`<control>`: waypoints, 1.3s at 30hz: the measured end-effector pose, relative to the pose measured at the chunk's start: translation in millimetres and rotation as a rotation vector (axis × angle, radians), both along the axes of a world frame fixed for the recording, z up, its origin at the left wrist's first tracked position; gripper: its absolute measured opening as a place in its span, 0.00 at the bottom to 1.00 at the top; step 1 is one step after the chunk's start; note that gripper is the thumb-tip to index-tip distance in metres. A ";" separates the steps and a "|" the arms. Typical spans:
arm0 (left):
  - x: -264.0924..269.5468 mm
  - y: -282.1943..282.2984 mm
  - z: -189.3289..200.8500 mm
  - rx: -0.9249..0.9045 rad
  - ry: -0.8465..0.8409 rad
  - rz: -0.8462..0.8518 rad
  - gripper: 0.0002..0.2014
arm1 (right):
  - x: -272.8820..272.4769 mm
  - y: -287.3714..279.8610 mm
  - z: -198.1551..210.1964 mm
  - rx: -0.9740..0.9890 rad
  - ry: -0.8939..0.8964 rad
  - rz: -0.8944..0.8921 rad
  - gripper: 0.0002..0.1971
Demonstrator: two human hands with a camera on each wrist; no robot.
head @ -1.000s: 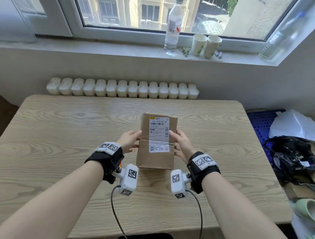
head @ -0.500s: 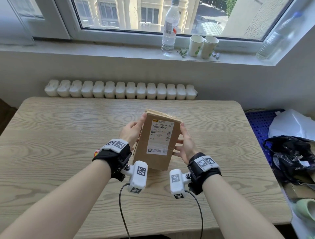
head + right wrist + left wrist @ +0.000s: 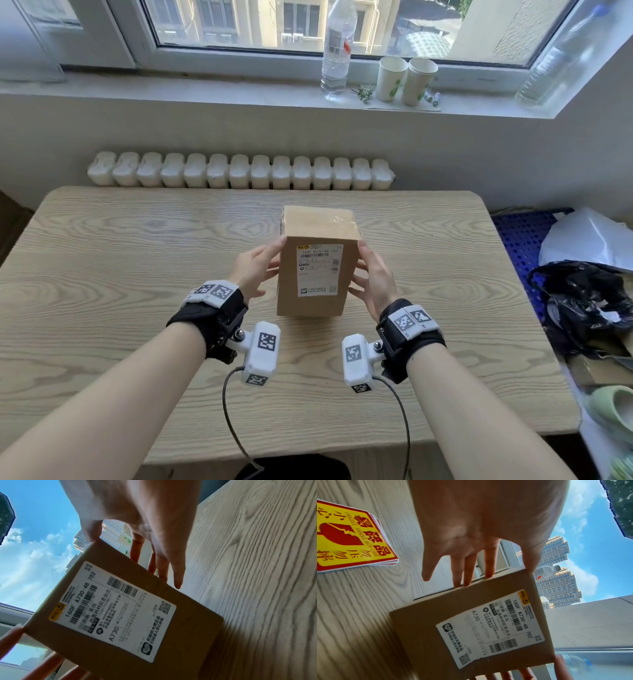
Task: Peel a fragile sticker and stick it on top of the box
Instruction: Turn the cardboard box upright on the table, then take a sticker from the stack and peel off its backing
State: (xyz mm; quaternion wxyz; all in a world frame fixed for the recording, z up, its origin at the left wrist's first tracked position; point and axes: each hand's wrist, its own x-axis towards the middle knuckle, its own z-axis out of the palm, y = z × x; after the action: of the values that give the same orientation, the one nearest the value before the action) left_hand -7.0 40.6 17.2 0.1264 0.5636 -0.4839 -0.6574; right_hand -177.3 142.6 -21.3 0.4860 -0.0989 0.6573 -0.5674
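A brown cardboard box stands on end on the wooden table. Its white shipping label faces me and a taped face points up. My left hand lies flat against the box's left side, thumb at the upper front corner. My right hand presses the right side the same way, fingers straight. In the left wrist view a stack of yellow-and-red fragile stickers lies on the table left of my left hand and the box. The right wrist view shows the box label and my right hand. The head view hides the stickers.
A white radiator runs behind the table's far edge. On the windowsill stand a clear bottle and two paper cups. Right of the table are a blue crate and dark bags.
The box lay flat with its label up, was lifted and tilted between both hands, and now stands on end with the label facing me. Both hands stayed on its sides.
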 end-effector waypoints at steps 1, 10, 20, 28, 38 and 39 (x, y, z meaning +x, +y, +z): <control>-0.4 0.7 -0.4 0.008 0.008 0.000 0.25 | -2.2 0.4 1.1 -0.006 0.006 -0.004 0.30; -11.4 5.7 -9.7 0.036 0.101 0.001 0.13 | -8.9 6.0 6.3 0.023 0.021 0.083 0.17; -17.8 5.1 -6.4 -0.211 0.033 -0.023 0.22 | -9.9 1.4 18.9 0.033 0.178 0.162 0.25; 9.4 -7.0 13.2 -0.634 -0.333 -0.276 0.21 | -2.3 -7.8 55.9 0.010 0.752 0.267 0.30; 95.7 -15.3 18.7 -0.866 -0.780 -0.461 0.23 | 78.3 -45.7 63.5 -0.074 1.087 0.751 0.27; 105.3 -16.0 13.6 -0.853 -0.792 -0.467 0.23 | 89.5 -48.1 59.8 -0.075 1.094 0.784 0.27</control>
State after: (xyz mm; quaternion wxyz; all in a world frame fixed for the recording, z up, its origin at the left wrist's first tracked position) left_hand 98.3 24.6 30.8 0.0046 0.5439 -0.8242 -0.1578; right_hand -87.8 94.5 38.5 0.2493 -0.6201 0.7041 -0.2397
